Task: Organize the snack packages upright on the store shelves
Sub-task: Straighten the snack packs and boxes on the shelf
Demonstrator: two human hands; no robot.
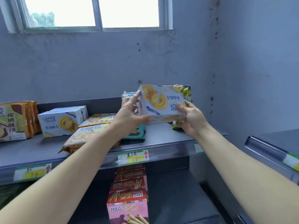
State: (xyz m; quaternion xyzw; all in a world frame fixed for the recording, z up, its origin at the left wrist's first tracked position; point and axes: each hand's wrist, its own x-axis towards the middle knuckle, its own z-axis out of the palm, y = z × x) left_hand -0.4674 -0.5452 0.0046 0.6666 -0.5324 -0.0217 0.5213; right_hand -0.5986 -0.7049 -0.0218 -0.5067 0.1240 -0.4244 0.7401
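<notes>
Both my hands hold a white cookie box (159, 101) with yellow ring cookies printed on it, raised above the right part of the top shelf (161, 141). Its print is upside down. My left hand (131, 113) grips its left end and underside; my right hand (192, 117) grips its right lower corner. Two matching white boxes (59, 122) stand upright on the shelf to the left. Flat yellow cookie bags (87, 135) lie under my left forearm. A green bag (186, 96) and a teal bag (135, 131) are partly hidden behind the held box and my hands.
Upright orange-edged snack packs (17, 118) stand at the far left of the shelf. On the lower shelf sits a row of red and pink wafer-roll boxes (127, 194). Another shelf unit (275, 146) juts in at the right. A wall with a window rises behind the shelf.
</notes>
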